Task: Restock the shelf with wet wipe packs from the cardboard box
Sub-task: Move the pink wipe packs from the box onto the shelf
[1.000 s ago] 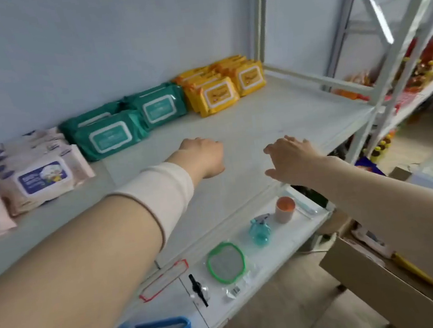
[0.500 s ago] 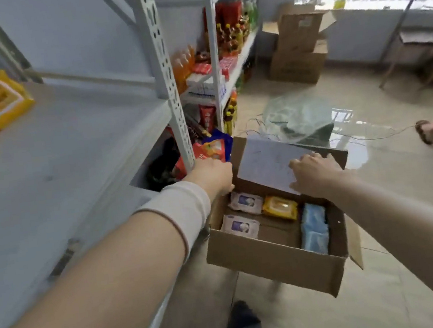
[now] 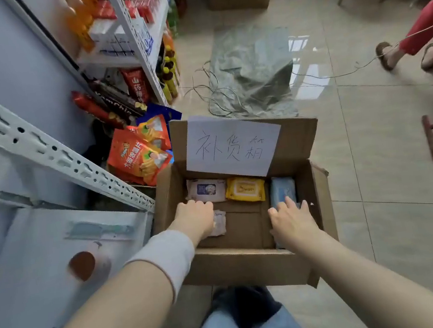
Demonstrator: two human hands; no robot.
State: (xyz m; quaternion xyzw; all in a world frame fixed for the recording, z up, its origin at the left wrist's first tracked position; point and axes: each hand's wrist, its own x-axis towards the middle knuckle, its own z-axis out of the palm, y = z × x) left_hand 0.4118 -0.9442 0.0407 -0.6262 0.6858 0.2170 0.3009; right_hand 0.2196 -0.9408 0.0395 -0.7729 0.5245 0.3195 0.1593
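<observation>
Both hands are down inside the cardboard box (image 3: 244, 266). The left hand (image 3: 194, 215) is knuckles-up over a white wipe pack (image 3: 219, 224) that peeks out just right of its fingers; whether they clasp it cannot be told. Just beyond that hand lies 1 blue-labelled white pack (image 3: 207, 189), with a yellow pack (image 3: 245, 189) to its right. The right hand (image 3: 291, 220) is spread wide, fingertips resting on a light blue pack (image 3: 281, 190) that extends beyond them. A handwritten paper sign (image 3: 232, 145) covers the flap beyond both hands.
</observation>
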